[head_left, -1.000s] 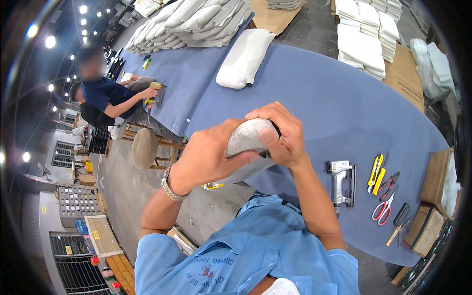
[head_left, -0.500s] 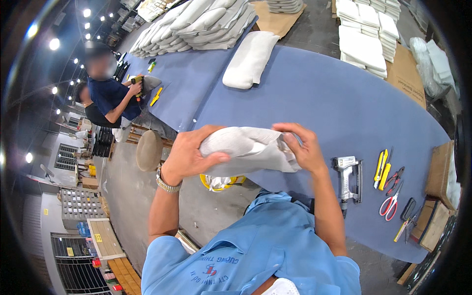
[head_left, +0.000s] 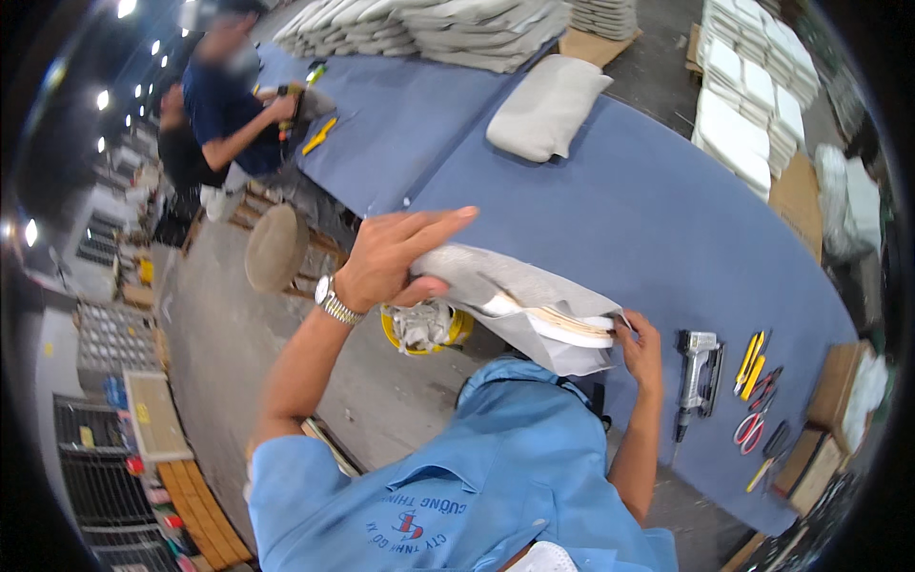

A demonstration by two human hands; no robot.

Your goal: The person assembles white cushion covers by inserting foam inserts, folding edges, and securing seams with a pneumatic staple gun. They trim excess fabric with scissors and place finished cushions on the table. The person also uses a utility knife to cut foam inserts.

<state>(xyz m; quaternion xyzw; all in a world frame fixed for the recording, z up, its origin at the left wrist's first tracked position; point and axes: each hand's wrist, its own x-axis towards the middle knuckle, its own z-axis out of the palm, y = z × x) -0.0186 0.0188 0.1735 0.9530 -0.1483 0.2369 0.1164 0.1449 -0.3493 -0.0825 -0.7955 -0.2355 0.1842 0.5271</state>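
Observation:
Between my two hands, in front of my body, is a padded seat piece (head_left: 534, 305) in a grey fabric cover. Its open side shows white foam and the curved edge of a layered wooden board. My left hand (head_left: 396, 253), with a metal watch on the wrist, has its fingers stretched out and its palm against the left end. At the right end, my right hand (head_left: 641, 348) pinches the edge of the cover, its fingertips partly hidden. A finished-looking light grey cushion (head_left: 548, 107) lies on the blue-covered table (head_left: 667, 219) beyond my hands.
A staple gun (head_left: 699, 372), yellow cutters (head_left: 751, 362) and red-handled scissors (head_left: 750, 429) lie at the right, near a cardboard box (head_left: 837, 391). Below my left hand stands a yellow bucket (head_left: 467, 329) of scraps. A co-worker (head_left: 229, 105) holds a power tool. Cushion stacks (head_left: 477, 33) stand at the back.
The seat piece has tilted, its right end now lower and nearer me, its open side turned up. My left fingers have straightened off it; my right hand has moved down along the cover.

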